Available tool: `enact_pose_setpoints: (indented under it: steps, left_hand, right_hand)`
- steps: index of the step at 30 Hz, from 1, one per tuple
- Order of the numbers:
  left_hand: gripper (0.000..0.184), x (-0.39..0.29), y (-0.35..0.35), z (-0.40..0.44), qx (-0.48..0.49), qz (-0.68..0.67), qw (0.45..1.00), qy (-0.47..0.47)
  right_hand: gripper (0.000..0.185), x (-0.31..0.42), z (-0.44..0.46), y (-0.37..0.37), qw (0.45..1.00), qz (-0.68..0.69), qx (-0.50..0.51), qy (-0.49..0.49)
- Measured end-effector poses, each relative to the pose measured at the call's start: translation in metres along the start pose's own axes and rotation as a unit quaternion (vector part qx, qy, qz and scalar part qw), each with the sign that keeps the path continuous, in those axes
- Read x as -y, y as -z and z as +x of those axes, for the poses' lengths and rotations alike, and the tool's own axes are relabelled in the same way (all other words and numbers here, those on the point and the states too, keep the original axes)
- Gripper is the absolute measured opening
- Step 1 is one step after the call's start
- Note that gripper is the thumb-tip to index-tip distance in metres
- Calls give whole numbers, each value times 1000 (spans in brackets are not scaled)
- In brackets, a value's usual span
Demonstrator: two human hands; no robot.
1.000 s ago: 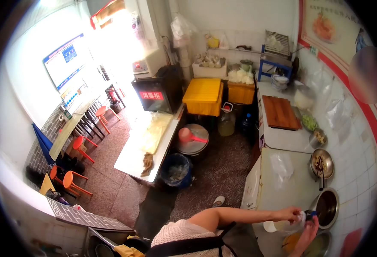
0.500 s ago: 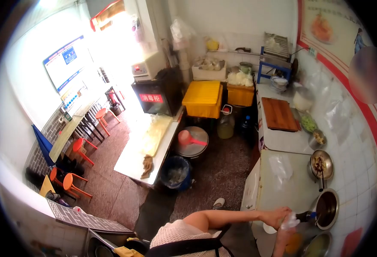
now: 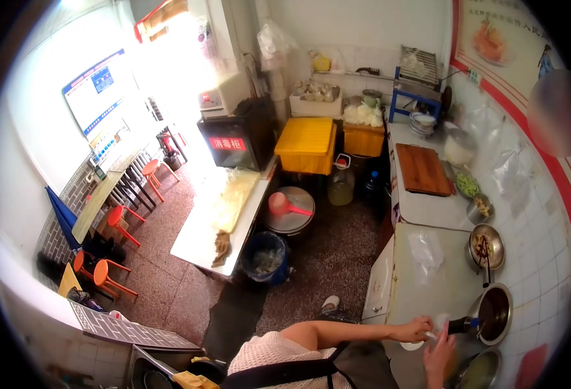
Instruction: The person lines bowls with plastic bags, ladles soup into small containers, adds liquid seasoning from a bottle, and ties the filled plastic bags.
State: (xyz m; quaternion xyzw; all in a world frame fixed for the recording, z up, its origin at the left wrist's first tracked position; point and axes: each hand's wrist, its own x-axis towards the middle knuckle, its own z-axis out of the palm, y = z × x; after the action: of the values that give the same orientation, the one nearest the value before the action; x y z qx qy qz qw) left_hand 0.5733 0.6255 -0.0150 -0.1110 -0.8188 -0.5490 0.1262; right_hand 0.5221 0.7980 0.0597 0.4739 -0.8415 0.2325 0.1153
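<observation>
My left hand (image 3: 416, 329) reaches across from the bottom middle, its fingers pinched on a thin clear plastic bag (image 3: 441, 320). Close beside it, my right hand (image 3: 437, 358) comes up from the bottom edge, fingertips at the same bag. The bag is small and partly hidden by the fingers. Just beyond the hands, a black cylindrical thing with a blue end (image 3: 463, 325) lies toward a metal pot (image 3: 510, 315) of dark liquid. Part of a white round dish (image 3: 411, 346) shows beneath my left hand.
Along the right wall stand a pan with chopsticks (image 3: 501, 245), a small metal bowl (image 3: 479, 211) and another pot (image 3: 491, 371). A wooden board (image 3: 423, 169) and a flat plastic bag (image 3: 425, 251) lie on the counter. Behind are a blue bin (image 3: 265, 260) and a white table (image 3: 194, 241).
My hands have drawn slightly apart, with the bag between them. My right hand has risen, and its fingers now show more clearly. The view has shifted slightly.
</observation>
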Motion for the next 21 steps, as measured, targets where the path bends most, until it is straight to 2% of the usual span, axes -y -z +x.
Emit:
enact_pose_setpoints:
  steps: [1, 2, 3, 4, 6, 7, 9, 10, 11, 12, 13, 14, 15, 17, 18, 19, 20, 21]
  left_hand:
    - [24, -1, 0, -4, 1, 0, 1000, 0]
    - [20, -2, 0, -8, -38, -19, 999, 14]
    - [17, -2, 1, -9, -77, -35, 996, 28]
    - [17, -3, 4, -8, -77, -33, 996, 28]
    - [16, -9, 3, -8, -56, -31, 998, 12]
    - [16, -5, 0, -7, -55, -31, 998, 13]
    - [17, 5, -6, -3, -75, -58, 995, 19]
    - [17, 2, -2, -5, -75, -58, 995, 19]
    - [16, -2, 3, -9, -62, -34, 997, 13]
    - [15, -6, 7, -11, -51, -11, 999, 9]
    - [15, -7, 6, -12, -52, -10, 999, 9]
    - [14, -7, 4, -13, -49, -29, 998, 17]
    - [13, -8, 2, -14, -45, -48, 997, 26]
    - [11, 5, -6, -8, -62, -89, 994, 5]
    - [10, 4, -5, -6, -80, -128, 988, -19]
    - [10, 4, -3, -9, -80, -128, 988, -19]
    - [11, 3, 1, -13, -55, -128, 990, -1]
    - [13, 0, 5, -14, -33, -128, 991, 16]
  right_hand:
    - [47, 7, 3, 7, 993, -16, 85, -78]
    - [50, 10, 4, 10, 973, -32, 168, -155]
    - [50, 1, 5, 11, 974, -31, 166, -154]
    - [52, -12, 10, 12, 913, 222, 184, -290]
    - [54, -18, 8, 5, 769, 456, 190, -404]
    - [50, -6, 15, 0, 777, 508, 81, -362]
    - [47, 17, 21, 4, 773, 551, -29, -313]
    - [42, 29, 21, 14, 928, 308, -7, -211]
    - [37, 34, 22, 20, 995, 35, 15, -88]
    - [37, 27, 20, 18, 995, 35, 14, -87]
    - [38, 17, 14, 13, 957, 185, 104, -199]
    - [39, 7, 13, 8, 875, 326, 190, -302]
    - [39, 1, 15, 0, 875, 325, 192, -303]
    - [35, -7, 17, -17, 788, 532, -8, -310]
    - [35, -6, 16, -16, 788, 532, -8, -311]
    - [34, -6, 15, -14, 952, 264, -22, -150]
    - [34, -5, 13, -11, 998, -38, -35, 27]
    - [34, -3, 9, -7, 998, -40, -38, 26]
